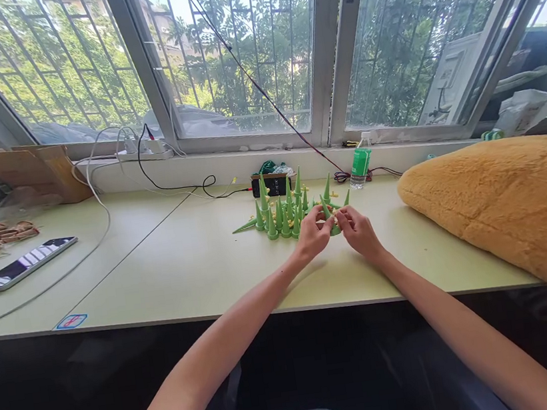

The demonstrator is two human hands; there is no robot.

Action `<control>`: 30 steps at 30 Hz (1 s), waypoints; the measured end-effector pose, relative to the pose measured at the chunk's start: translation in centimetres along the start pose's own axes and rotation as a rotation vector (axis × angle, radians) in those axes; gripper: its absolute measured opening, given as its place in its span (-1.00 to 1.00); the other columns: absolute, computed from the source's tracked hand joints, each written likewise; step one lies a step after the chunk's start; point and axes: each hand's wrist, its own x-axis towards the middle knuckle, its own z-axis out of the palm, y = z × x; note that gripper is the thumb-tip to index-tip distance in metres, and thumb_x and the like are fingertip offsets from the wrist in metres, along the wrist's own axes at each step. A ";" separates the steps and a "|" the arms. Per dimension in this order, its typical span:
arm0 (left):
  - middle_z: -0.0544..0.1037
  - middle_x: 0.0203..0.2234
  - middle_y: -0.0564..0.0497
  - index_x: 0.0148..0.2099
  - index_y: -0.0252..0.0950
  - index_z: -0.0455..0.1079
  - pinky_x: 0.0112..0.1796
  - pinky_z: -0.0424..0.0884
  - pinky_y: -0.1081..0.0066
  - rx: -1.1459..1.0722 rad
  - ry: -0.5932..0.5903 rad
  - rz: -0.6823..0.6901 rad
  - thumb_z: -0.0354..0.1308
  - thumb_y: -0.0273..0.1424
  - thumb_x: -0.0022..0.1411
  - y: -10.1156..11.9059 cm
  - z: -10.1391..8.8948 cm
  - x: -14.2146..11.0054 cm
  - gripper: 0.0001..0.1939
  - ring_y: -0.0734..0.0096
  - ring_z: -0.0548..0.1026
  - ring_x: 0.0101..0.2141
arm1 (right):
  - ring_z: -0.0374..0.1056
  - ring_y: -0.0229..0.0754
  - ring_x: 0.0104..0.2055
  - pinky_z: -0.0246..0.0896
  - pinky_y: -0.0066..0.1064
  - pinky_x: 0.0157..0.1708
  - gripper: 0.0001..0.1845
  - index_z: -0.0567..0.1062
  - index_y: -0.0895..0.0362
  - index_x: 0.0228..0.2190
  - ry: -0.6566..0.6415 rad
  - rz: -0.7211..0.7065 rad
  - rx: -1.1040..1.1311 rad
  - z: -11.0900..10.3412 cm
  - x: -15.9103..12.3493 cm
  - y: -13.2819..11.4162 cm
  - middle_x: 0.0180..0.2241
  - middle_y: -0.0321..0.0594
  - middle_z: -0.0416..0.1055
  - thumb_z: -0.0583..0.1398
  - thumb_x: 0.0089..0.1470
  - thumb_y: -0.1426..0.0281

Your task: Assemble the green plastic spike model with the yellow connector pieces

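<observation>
Several green pointed cones (271, 224) with round bases stand clustered at the middle of the table, small pale-yellow pieces among them. One cone (325, 207) at the cluster's right side rises between the fingers of my left hand (313, 233), which is closed round its lower part. Close beside it, my right hand (359, 231) is closed in a pinch at the same cone's base. A tiny pale bit shows at those fingertips, too small to name. Another green cone (347, 198) sticks up just behind my right hand. One more cone (245, 226) lies on its side at the left.
Behind the cones a phone (271, 186) leans upright, plugged into a black cable. A green-labelled bottle (361, 162) stands back right, near a large tan plush cushion (506, 214). Another phone (22, 265) with a white cable lies left. A cardboard box (32, 175) sits by the window.
</observation>
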 end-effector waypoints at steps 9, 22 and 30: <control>0.43 -0.49 0.09 -0.07 -0.33 0.29 -0.77 -0.01 0.55 -0.198 -0.023 -0.233 0.20 -0.19 0.14 1.2 -0.4 -0.5 -0.61 0.76 0.10 -0.79 | 0.02 -0.30 -0.59 -0.04 -0.45 -0.55 -0.55 0.28 0.10 -0.51 -0.041 -0.040 -0.073 -0.1 -0.1 0.2 -0.64 -0.38 0.13 0.00 0.24 0.03; 0.44 -0.39 0.04 0.04 -0.27 0.24 -0.50 0.23 0.55 0.352 -0.097 0.301 0.02 -0.37 0.29 -1.1 -0.6 -0.7 -0.72 0.65 0.24 -0.60 | 0.09 -0.27 -0.64 0.01 -0.38 -0.54 -0.33 0.18 0.08 -0.70 -0.050 -0.008 -0.137 0.1 0.1 0.7 -0.74 -0.30 0.16 -0.14 0.22 -0.11; 0.46 -0.35 0.01 0.04 -0.27 0.25 -0.47 0.26 0.53 0.386 -0.039 0.347 0.02 -0.41 0.28 -1.1 -0.3 -0.5 -0.72 0.63 0.26 -0.58 | 0.10 -0.28 -0.64 0.01 -0.39 -0.55 -0.34 0.19 0.08 -0.69 -0.006 0.032 -0.096 0.2 0.3 1.0 -0.73 -0.31 0.16 -0.13 0.22 -0.10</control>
